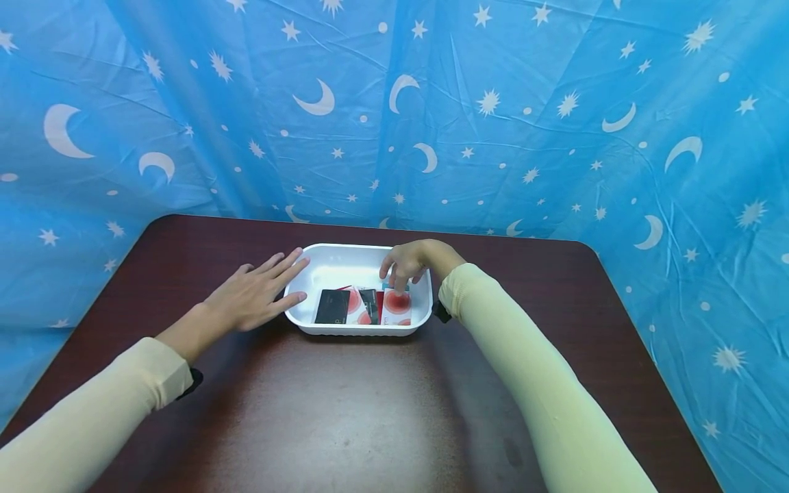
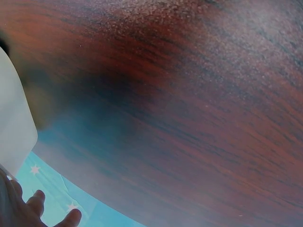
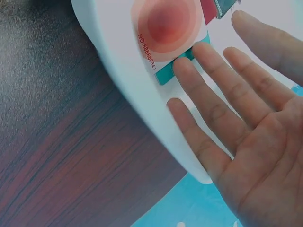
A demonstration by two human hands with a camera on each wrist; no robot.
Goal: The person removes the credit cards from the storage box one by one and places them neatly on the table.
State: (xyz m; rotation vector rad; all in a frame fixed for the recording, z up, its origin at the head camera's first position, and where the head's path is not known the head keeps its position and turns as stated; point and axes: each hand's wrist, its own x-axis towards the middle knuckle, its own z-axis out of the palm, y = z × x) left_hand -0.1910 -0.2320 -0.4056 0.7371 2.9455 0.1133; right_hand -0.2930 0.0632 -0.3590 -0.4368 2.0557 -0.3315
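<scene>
Probably at the step of picking out or straightening cards in the tray (image 1: 354, 329) on the surface (image 1: 345, 397), taking 12 o'clock as the curtain (image 1: 382, 164) side. Reaching with the right grip (image 1: 408, 260) over the 2 o'clock rim to the white card (image 1: 396, 316), at 4 o'clock inside, with the teal card (image 3: 166, 75) just showing beneath. For a pick, would next call for working fingertips under that edge and bringing the thumb across; for straightening, only a light push toward 6 o'clock. Holding nothing on the right: fingers nearly straight and spread, thumb well apart, two fingertips seemingly against the cards' far edge. Bent at the wrist, too, with the forearm coming in from 5 o'clock. Likewise holding nothing in the left grip (image 1: 249, 300), spread wide at the 9 to 10 o'clock rim; cannot tell whether touching. Also overlapping in the tray, toward 7 o'clock: the black card (image 1: 332, 307).
</scene>
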